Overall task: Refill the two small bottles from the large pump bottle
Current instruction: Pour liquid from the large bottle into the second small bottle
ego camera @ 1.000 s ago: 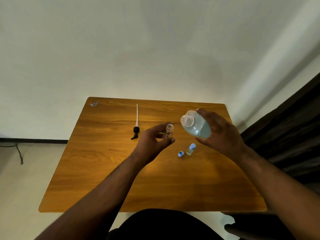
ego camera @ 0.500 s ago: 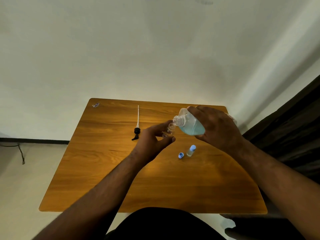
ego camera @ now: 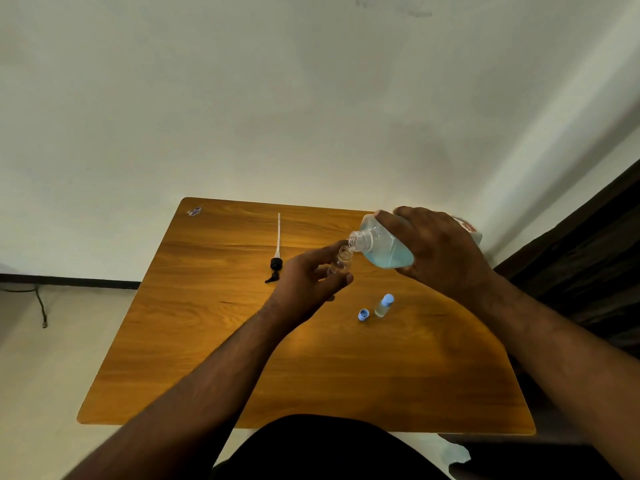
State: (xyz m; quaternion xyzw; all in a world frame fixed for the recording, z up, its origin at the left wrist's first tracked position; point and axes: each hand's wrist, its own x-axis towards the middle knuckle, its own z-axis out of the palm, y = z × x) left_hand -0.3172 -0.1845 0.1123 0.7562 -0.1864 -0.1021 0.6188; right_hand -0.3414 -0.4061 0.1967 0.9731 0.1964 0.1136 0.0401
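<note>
The right hand [ego camera: 440, 251] clamps the large bottle [ego camera: 384, 247] – probably heavy and slippery – tipped over the small open bottle [ego camera: 341, 261], pinched by left hand [ego camera: 308, 280] fingers above the table [ego camera: 207, 341].

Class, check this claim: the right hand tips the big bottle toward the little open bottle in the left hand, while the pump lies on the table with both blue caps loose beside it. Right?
Not quite. The head view shows only one loose blue cap, near the capped small bottle, far from the pump. The rest stands: the right hand tips the big bottle toward the little open bottle in the left hand.
</note>
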